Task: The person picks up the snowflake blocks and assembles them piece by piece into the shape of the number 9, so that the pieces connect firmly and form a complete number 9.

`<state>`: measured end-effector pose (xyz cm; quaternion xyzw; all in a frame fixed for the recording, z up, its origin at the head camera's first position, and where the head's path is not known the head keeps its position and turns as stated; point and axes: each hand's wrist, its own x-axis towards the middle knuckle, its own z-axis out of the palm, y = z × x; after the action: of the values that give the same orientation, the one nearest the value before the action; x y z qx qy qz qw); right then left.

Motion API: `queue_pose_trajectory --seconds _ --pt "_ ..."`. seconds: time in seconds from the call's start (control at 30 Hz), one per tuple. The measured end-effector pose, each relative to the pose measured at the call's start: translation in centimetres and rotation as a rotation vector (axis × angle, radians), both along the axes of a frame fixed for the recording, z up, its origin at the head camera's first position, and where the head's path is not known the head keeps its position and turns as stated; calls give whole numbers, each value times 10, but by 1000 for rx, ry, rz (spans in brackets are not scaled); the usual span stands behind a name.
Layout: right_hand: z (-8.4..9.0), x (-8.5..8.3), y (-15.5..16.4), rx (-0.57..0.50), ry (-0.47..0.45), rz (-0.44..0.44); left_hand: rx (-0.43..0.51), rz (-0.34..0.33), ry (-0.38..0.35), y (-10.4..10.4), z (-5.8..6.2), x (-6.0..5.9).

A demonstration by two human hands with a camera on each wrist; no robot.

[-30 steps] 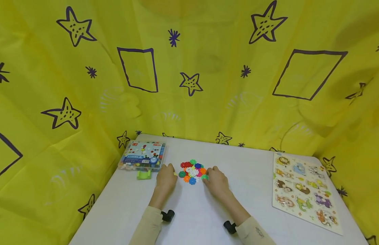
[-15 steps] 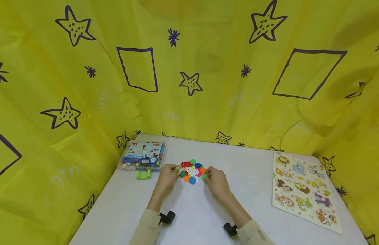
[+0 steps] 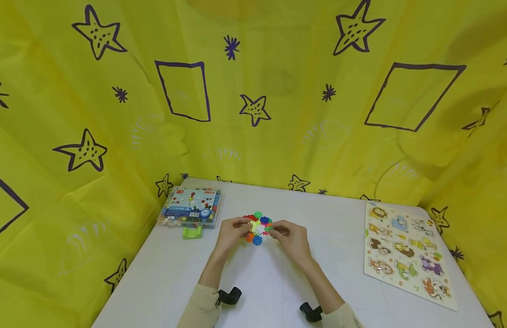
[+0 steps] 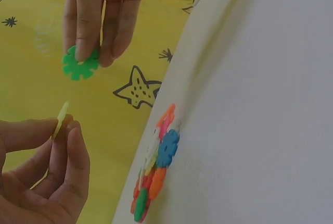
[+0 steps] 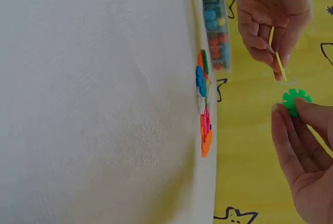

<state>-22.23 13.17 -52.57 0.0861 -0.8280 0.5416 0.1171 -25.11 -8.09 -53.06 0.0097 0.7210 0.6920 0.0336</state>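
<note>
A heap of flat, notched plastic discs in many colours (image 3: 256, 228) (image 4: 156, 168) (image 5: 203, 109) lies on the white table (image 3: 257, 282). Both hands are raised just above the heap, close together. My left hand (image 3: 233, 229) (image 4: 49, 166) pinches a pale yellow disc (image 4: 61, 119) (image 5: 280, 65) edge-on between thumb and fingers. My right hand (image 3: 289, 234) (image 5: 304, 151) pinches a green disc (image 4: 80, 63) (image 5: 295, 100) at its fingertips. The two discs are apart, a short gap between them.
A clear plastic box of small coloured pieces (image 3: 190, 208) with a green clip (image 3: 192, 233) in front stands at the table's far left. A wooden animal puzzle board (image 3: 407, 253) lies at the right. Yellow star-printed sheeting (image 3: 253, 91) surrounds the table.
Both hands have lifted off the table and come inward over the heap, each carrying its disc, so the yellow and green discs now face each other closely.
</note>
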Motion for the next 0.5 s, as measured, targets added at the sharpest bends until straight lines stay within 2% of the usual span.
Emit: queue_pose_trajectory --seconds 0.13,0.23,0.5 --pt "0 2 -1 -45 91 12 33 -38 -26 2 0 3" --pt "-2 4 -2 -87 145 38 99 -63 -68 3 0 5" --pt "-3 6 -7 -249 153 79 240 -98 -138 8 -4 7"
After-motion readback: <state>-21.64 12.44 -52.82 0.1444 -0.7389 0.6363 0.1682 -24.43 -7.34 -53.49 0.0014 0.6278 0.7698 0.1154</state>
